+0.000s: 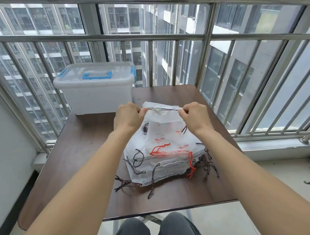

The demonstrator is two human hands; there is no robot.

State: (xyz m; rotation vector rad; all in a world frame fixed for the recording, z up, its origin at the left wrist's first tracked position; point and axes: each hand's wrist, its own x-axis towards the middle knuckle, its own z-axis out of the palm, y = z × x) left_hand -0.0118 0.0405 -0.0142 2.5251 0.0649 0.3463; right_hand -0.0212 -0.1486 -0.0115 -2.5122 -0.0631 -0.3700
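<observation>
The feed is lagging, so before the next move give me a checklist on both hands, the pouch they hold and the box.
1. Left hand pinches one end of the drawstring cord: ok.
2. Right hand pinches the other end: ok.
3. Cord taut between the hands: ok.
4. Mouth of the white drawstring pouch fully cinched: cannot tell; it is gathered near the left hand only.
5. Translucent storage box open to receive: not ok, its lid with the blue handle is on.
6. Stack of pouches lying well inside the brown table: ok.
</observation>
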